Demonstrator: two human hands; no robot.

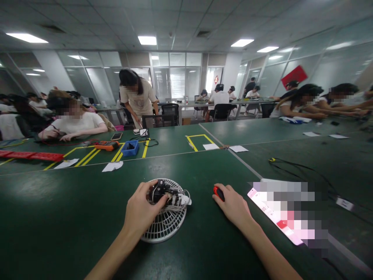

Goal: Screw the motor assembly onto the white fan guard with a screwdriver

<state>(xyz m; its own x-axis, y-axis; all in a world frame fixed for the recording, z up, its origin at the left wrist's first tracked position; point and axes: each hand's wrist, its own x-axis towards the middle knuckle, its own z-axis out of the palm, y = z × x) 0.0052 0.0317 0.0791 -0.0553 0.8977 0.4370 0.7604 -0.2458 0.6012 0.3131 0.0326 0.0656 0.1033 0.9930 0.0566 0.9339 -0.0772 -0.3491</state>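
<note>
A white round fan grille [164, 229] lies on the green table in front of me. On top of it sits a fan motor [159, 192] with dark housing, exposed parts and pale wires. My left hand [144, 204] is wrapped round the motor, thumb on the near side and fingers at the far side. To the right, apart from the fan, my right hand [231, 204] rests low over the table, closed on a small red-and-black object [219, 193]. Most of that object is hidden by the fingers, so its kind does not show.
Right of my right hand lies a lit phone [275, 217], partly blurred out. Black cables [303, 167] run beyond it. Farther off are a blue bin [129, 148], an orange multimeter [107, 145], a red strip [30, 156] and paper slips. Several people work at tables around; one person [136, 97] stands opposite.
</note>
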